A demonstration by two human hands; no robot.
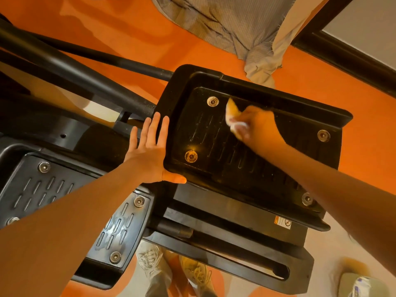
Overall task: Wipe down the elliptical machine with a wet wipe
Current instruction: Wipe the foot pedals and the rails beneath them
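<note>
The elliptical's right foot pedal (267,168), black and ribbed with round metal bolts, fills the middle of the view. My right hand (257,127) grips a crumpled wet wipe (231,110) and presses it on the pedal's far part, near one bolt (212,101). My left hand (151,151) lies flat with straight fingers against the pedal's left rim, the thumb hooked under its near corner. The left pedal (64,189) sits lower left, partly hidden by my left forearm.
Black frame tubes (85,78) run across the upper left. A rail base (235,249) with a warning sticker lies below the pedal. My shoes (171,266) stand on the orange floor. A striped cloth (231,24) hangs at the top; a wipes pack (362,286) lies bottom right.
</note>
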